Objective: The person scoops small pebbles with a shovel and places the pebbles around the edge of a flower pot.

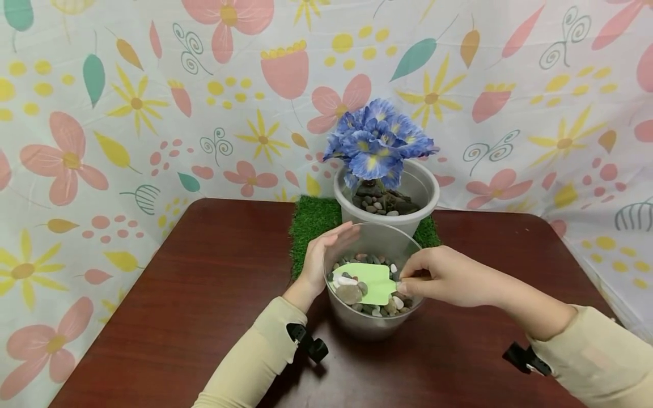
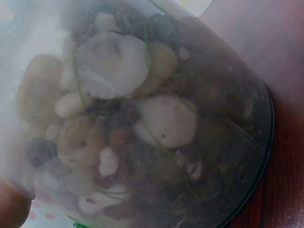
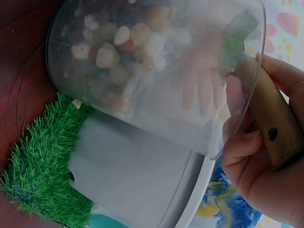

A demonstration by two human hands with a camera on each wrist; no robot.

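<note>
A clear plastic tub (image 1: 374, 326) of mixed pebbles (image 2: 166, 121) stands on the table. My right hand (image 1: 446, 277) grips the wooden handle (image 3: 275, 123) of a small garden trowel at the tub's right rim. Its light green blade (image 1: 374, 281) lies inside the tub with several stones on it, among them a white stone (image 1: 348, 281) and a larger brown one (image 1: 350, 294). My left hand (image 1: 318, 258) rests against the tub's left side with its fingers straight. Those fingers show through the clear wall in the right wrist view.
Just behind the tub stands a grey-white flower pot (image 1: 431, 195) with blue artificial flowers (image 1: 377, 141) and some stones in it. It sits on a square of artificial grass (image 1: 311, 226). A flower-print cloth (image 1: 153, 85) hangs behind the dark wooden table (image 1: 214, 272).
</note>
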